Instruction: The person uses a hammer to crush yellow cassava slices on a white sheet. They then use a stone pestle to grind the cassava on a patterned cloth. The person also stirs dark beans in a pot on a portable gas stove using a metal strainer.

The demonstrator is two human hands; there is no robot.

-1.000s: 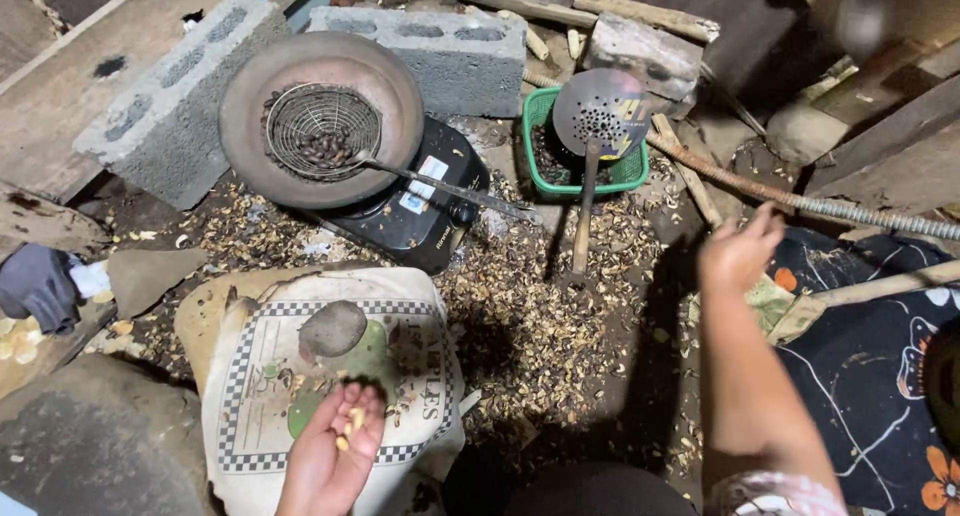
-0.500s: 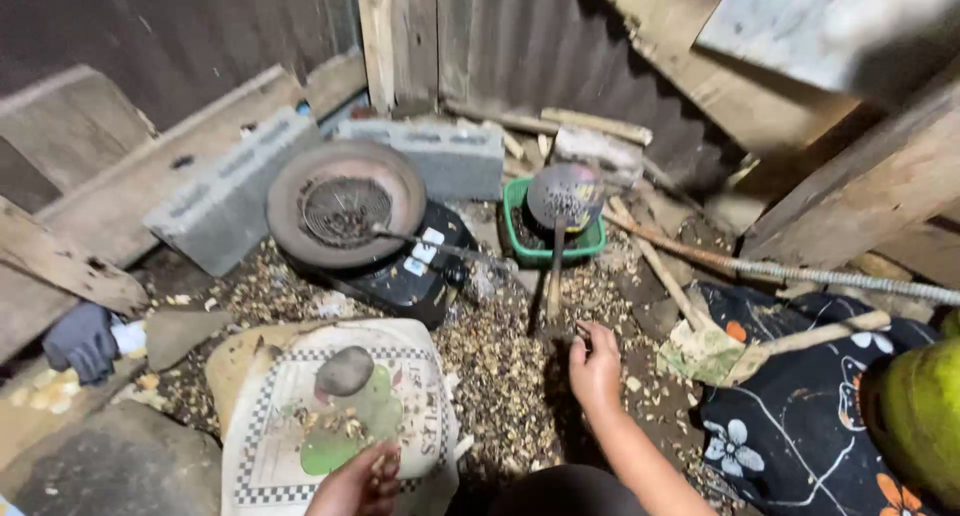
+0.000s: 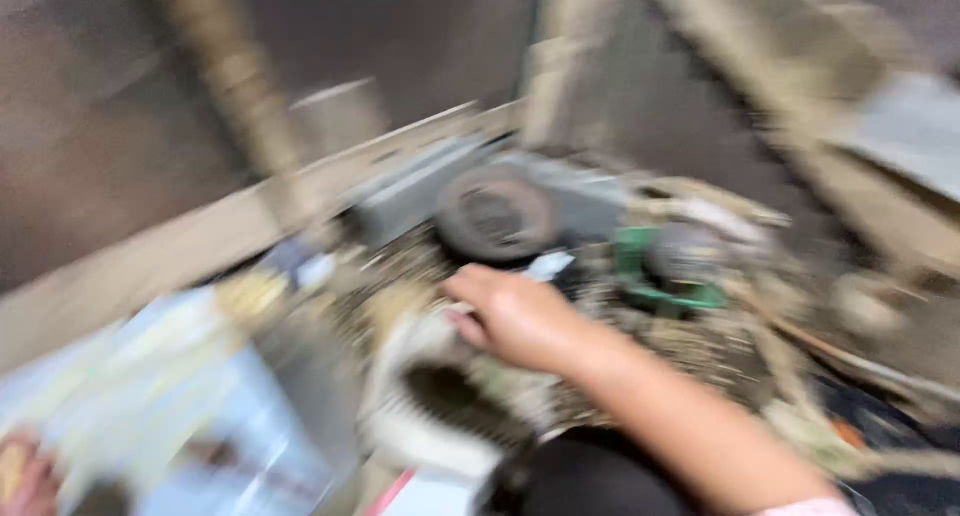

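view: heavy motion blur, detail mostly lost
right hand (image 3: pixel 515 316): reaches across from lower right, fingers curled over the white sack (image 3: pixel 430 396); closed on something or not, can't tell
left hand (image 3: pixel 25 481): bottom-left corner, only an edge shows, grip unreadable
round pan (image 3: pixel 497 214): beyond the right hand, contents unreadable
green tub (image 3: pixel 665 271): right of pan, dark round thing on top
grey blocks (image 3: pixel 420 191): behind pan
ground: husk litter

The view is heavily blurred. The right hand (image 3: pixel 515 316) reaches over a pale woven sack (image 3: pixel 440 416), fingers curled. A round pan (image 3: pixel 497 214) and green tub (image 3: pixel 665 276) lie beyond.
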